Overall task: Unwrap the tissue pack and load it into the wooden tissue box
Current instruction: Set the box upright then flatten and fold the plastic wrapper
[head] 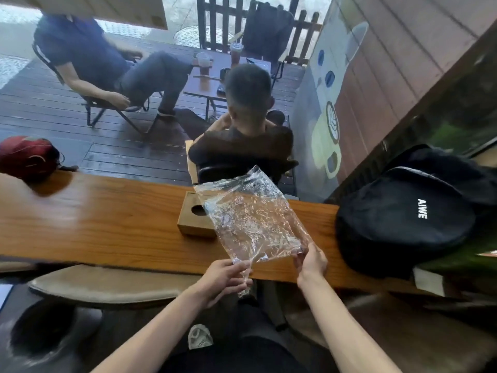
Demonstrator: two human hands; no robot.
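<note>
Up front, left hand (224, 275) and right hand (312, 261) pinching clear wrapper (250, 216), wooden tissue box (192, 219) behind on counter (107, 216).

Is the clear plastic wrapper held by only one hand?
No, both the left hand and the right hand pinch the near edge of the crinkled clear plastic wrapper.

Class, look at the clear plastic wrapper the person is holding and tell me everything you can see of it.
The clear plastic wrapper is a thin, see-through film, crinkled and glossy, spread out nearly flat as a rough rectangle. It looks empty. It is held up, tilted, above the wooden counter, partly covering the wooden tissue box behind it. The left hand grips its near left corner, where the film bunches and hangs down; the right hand pinches the near right corner.
</note>
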